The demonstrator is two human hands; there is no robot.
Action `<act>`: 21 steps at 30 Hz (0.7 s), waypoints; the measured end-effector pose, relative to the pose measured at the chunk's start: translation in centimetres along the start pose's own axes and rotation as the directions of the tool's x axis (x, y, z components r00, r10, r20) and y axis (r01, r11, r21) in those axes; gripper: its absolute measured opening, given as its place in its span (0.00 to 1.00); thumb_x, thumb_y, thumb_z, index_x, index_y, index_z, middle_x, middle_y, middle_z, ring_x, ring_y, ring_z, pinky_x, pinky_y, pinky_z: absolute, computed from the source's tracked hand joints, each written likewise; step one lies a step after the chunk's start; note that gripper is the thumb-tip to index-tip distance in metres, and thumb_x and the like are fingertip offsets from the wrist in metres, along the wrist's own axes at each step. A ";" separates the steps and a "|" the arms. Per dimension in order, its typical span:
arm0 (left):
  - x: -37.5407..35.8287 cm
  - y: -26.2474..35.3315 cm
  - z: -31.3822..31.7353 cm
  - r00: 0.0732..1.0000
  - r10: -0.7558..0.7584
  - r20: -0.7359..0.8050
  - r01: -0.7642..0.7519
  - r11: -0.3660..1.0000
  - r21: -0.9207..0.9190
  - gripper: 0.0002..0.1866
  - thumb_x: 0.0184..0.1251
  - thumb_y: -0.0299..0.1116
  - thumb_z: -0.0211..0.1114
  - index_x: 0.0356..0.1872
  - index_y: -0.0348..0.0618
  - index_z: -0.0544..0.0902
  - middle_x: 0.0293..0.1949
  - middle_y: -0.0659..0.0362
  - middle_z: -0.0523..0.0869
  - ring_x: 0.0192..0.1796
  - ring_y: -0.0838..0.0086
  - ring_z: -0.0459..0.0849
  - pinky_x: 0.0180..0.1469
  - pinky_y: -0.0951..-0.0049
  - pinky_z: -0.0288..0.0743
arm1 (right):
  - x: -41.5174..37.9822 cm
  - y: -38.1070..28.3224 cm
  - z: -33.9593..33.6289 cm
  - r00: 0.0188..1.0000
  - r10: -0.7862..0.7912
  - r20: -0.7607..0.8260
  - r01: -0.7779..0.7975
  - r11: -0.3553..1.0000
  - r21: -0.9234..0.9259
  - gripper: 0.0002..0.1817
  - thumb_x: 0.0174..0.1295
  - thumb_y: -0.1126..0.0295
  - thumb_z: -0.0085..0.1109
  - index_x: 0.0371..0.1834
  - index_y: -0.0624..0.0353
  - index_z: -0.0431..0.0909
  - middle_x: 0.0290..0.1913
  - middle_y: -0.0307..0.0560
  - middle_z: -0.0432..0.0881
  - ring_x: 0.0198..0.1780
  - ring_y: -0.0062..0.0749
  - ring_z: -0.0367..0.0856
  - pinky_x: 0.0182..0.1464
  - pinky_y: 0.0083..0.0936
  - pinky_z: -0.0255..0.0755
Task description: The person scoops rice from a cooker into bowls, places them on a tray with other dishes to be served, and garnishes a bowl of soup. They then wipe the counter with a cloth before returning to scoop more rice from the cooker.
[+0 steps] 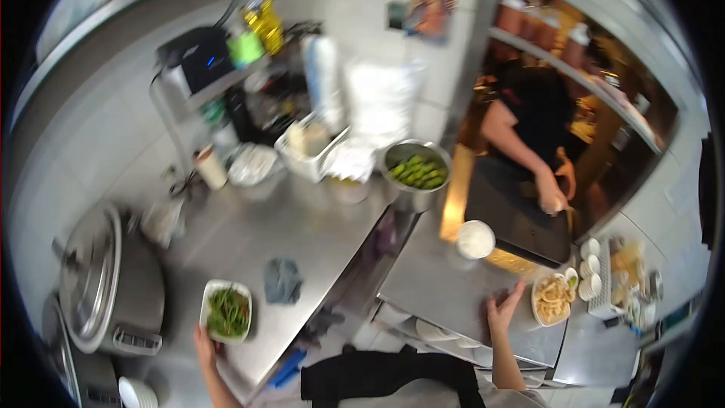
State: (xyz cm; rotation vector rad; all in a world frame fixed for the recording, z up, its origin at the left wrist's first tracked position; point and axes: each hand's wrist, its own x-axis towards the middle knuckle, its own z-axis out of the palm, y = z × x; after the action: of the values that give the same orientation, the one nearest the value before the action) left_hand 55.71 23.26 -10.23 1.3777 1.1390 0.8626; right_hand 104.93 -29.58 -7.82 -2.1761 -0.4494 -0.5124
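Observation:
At the lower left, my left hand grips the near left edge of a white square bowl filled with green vegetables, which look like cut green beans. The bowl is over the left steel counter. My right hand is open above the right counter, thumb and fingers apart, holding nothing. To its right sits a white bowl of fries, a short gap away. Beyond my right hand stands a white tub with white contents. A crumpled blue-grey cloth lies right of the vegetable bowl.
A large lidded cooker stands at far left. A steel bowl of green pieces is at the back. Through the pass window, a person's hand is over a dark tray. A white basket stands far right.

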 end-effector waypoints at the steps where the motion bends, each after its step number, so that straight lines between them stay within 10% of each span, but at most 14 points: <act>1: 0.0 -0.7 -0.3 0.998 0.065 0.012 -0.065 0.998 -0.016 0.16 0.71 0.41 0.47 0.47 0.38 0.72 0.19 0.63 0.74 0.13 0.83 0.67 0.11 0.81 0.58 | 0.1 -0.7 -0.2 1.000 0.018 0.005 -0.018 0.999 0.039 0.51 0.44 0.76 0.59 0.72 0.62 0.39 0.73 0.61 0.41 0.74 0.54 0.38 0.71 0.42 0.43; 6: 0.6 -1.1 1.8 0.994 0.040 -0.100 -0.037 0.999 0.026 0.26 0.70 0.41 0.47 0.62 0.35 0.61 0.24 0.59 0.76 0.13 0.81 0.68 0.12 0.81 0.63 | 0.5 -0.8 -0.5 1.000 0.025 0.009 -0.025 1.000 0.008 0.51 0.43 0.76 0.60 0.72 0.62 0.40 0.72 0.64 0.42 0.73 0.56 0.41 0.71 0.41 0.44; 12: -2.9 7.6 13.0 0.976 0.216 -0.032 -0.218 0.969 -0.119 0.16 0.68 0.40 0.47 0.41 0.36 0.74 0.19 0.62 0.75 0.11 0.81 0.69 0.11 0.80 0.61 | 0.3 0.3 -0.6 0.998 0.048 0.047 -0.055 0.989 0.139 0.51 0.44 0.76 0.61 0.71 0.63 0.39 0.71 0.64 0.43 0.73 0.54 0.42 0.71 0.40 0.46; 20: -11.1 15.2 29.0 0.830 0.189 0.525 -0.218 0.976 -0.008 0.14 0.62 0.31 0.45 0.38 0.33 0.76 0.18 0.60 0.78 0.13 0.79 0.75 0.15 0.78 0.69 | 0.2 2.2 -3.5 0.961 0.051 0.271 -0.080 0.992 0.096 0.48 0.47 0.74 0.62 0.70 0.68 0.42 0.71 0.64 0.44 0.73 0.55 0.42 0.70 0.39 0.47; 21: -11.7 14.8 30.7 0.777 0.195 0.598 -0.231 0.973 -0.017 0.14 0.62 0.31 0.45 0.37 0.33 0.77 0.18 0.60 0.78 0.14 0.79 0.76 0.16 0.78 0.69 | -0.1 3.3 -4.3 0.961 -0.028 0.274 0.016 0.999 0.043 0.41 0.50 0.71 0.63 0.67 0.67 0.53 0.67 0.64 0.57 0.69 0.51 0.57 0.66 0.37 0.58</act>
State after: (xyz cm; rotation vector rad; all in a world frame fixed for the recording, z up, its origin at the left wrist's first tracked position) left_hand 84.00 4.19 1.30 1.6906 0.5218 0.4817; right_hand 105.56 -34.92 -7.59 -2.2130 -0.6290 -0.2090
